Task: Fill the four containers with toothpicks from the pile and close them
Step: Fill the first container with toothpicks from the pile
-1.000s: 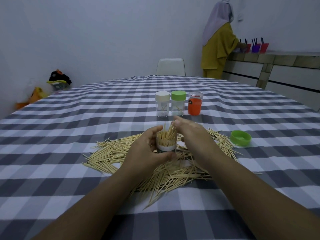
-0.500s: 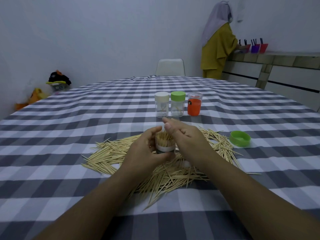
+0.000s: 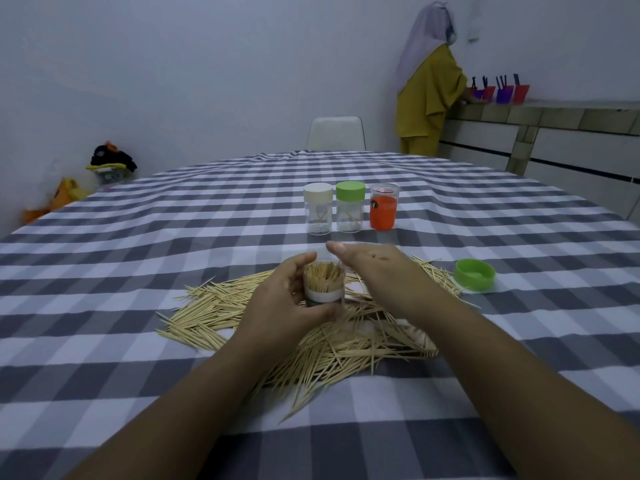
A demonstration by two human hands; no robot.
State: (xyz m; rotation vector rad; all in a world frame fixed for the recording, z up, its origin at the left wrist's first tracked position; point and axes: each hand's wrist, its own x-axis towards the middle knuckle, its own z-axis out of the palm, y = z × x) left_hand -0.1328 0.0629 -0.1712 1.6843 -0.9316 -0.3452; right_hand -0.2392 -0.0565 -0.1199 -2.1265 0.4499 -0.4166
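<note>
My left hand (image 3: 287,299) grips a small clear container (image 3: 324,285) packed with upright toothpicks, held over the toothpick pile (image 3: 311,327) on the checked tablecloth. My right hand (image 3: 374,265) lies flat beside the container's mouth, fingers straight, its edge touching the toothpick tips. A loose green lid (image 3: 474,274) lies upside down to the right of the pile. Behind stand three more containers: one with a cream lid (image 3: 318,213), one with a green lid (image 3: 350,211), and an orange one (image 3: 383,211) with no lid.
The table (image 3: 138,258) is covered in a grey and white checked cloth. A white chair (image 3: 336,133) stands at the far side. A person in yellow (image 3: 429,95) stands at a counter at the back right. Bags lie on the floor at left.
The toothpicks that stuck up above the container's rim have been pushed down level. My right hand has moved from pinching them to lying flat at the rim.
</note>
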